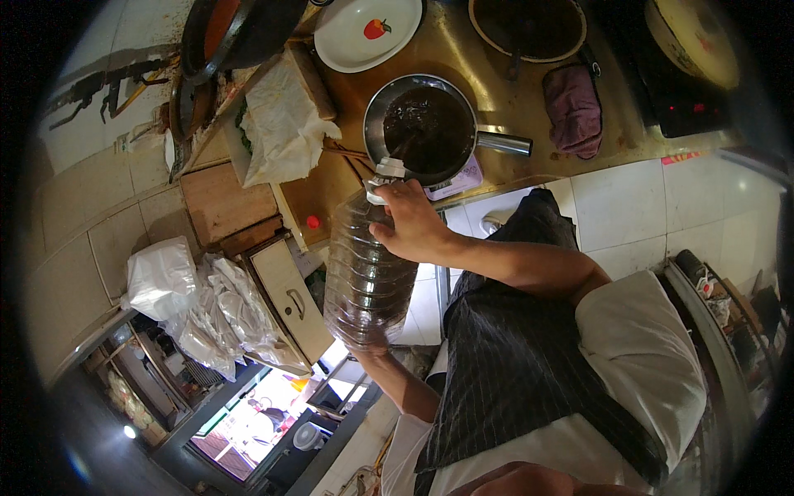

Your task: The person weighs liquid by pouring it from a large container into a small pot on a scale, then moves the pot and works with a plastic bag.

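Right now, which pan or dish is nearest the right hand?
The silver pan with dark liquid, beyond the right hand; the white oval dish and tan-rimmed pan are farther off.

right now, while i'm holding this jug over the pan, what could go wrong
The clear jug is large and tilted with its mouth near the rim of the metal pan; if the right hand slips at the neck, liquid might spill or splash outside.

The pan stands on a smaller purple base with its handle jutting out to the right, so a knock could shift or tip it.
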Tool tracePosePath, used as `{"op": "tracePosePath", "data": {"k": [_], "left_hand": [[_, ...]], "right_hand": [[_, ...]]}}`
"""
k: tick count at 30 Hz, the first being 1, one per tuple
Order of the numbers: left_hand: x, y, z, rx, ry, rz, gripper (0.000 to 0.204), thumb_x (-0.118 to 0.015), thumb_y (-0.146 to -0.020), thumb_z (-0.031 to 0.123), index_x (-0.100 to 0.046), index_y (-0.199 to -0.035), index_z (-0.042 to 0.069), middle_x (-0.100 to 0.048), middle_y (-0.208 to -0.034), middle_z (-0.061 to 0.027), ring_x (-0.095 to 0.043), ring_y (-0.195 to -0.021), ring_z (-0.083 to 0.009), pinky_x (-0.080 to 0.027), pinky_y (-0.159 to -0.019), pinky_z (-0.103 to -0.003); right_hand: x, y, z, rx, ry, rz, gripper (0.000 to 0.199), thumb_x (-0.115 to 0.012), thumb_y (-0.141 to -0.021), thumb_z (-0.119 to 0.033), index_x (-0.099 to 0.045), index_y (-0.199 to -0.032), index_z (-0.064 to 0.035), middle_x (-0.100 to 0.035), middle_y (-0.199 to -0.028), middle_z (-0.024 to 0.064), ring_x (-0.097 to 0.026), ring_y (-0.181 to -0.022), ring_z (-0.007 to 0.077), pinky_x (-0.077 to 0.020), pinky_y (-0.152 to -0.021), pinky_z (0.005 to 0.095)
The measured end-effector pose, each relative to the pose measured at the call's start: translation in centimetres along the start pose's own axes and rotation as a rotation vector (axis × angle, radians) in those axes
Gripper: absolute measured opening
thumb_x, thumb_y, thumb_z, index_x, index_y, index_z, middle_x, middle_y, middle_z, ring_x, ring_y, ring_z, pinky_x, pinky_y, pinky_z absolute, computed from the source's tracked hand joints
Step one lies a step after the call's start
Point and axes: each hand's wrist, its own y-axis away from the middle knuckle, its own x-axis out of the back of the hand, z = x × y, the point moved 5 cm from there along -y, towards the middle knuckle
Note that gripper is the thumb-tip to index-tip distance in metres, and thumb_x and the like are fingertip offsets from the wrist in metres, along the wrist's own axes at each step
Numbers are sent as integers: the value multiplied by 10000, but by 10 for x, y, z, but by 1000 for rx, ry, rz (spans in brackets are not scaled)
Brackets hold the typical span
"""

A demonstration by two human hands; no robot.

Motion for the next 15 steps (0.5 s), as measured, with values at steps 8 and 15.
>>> {"op": "tracePosePath", "data": {"k": [8,15], "left_hand": [[-1,-7,-7,14,69,-6,697,-692,-788,243,-348,-1335,-17,-438,-1327,-187,-442,-1184,-302,-352,-1014,-405],[10,1,24,-28,17,116,700,-732,-745,229,-391,-1303,-21,-427,-1337,-174,-430,-1197,-300,-351,-1017,-399]], "right_hand": [[0,1,-2,-10,-2,-11,483,-681,-737,-161,-494,-1136,37,-538,-893,137,-446,-910,298,-380,-831,404],[0,2,-3,-34,-7,-29,480,-673,-745,-159,-489,-1142,38,-527,-896,139,-439,-902,298,-376,-826,407]]}}
